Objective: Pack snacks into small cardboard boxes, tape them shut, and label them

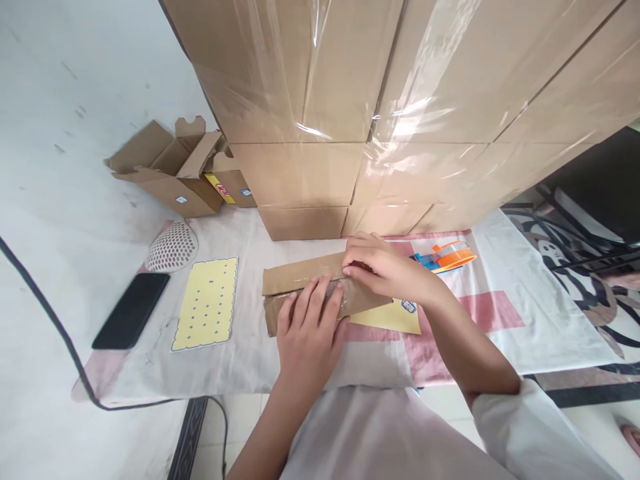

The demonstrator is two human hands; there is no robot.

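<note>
A small, long brown cardboard box (293, 273) lies on the cloth-covered table, with a seam along its top and shiny clear tape (351, 295) over part of it. My left hand (311, 330) rests on the box's near side, fingers stretched out over the taped seam. At the box's right end, my right hand (383, 267) is bent in a pinch by the seam; what its fingertips hold is too small to make out. A yellow sheet (390, 319) with a small label pokes out from under the box. Behind my right wrist lies an orange and blue tape dispenser (450, 256).
A tall stack of film-wrapped cartons (310, 173) fills the table's back. At the left are a dotted yellow sheet (206, 303), a black phone (131, 311), a perforated white dome (173, 247) and an open cardboard box (165, 183). A black cable (60, 327) hangs along the near left.
</note>
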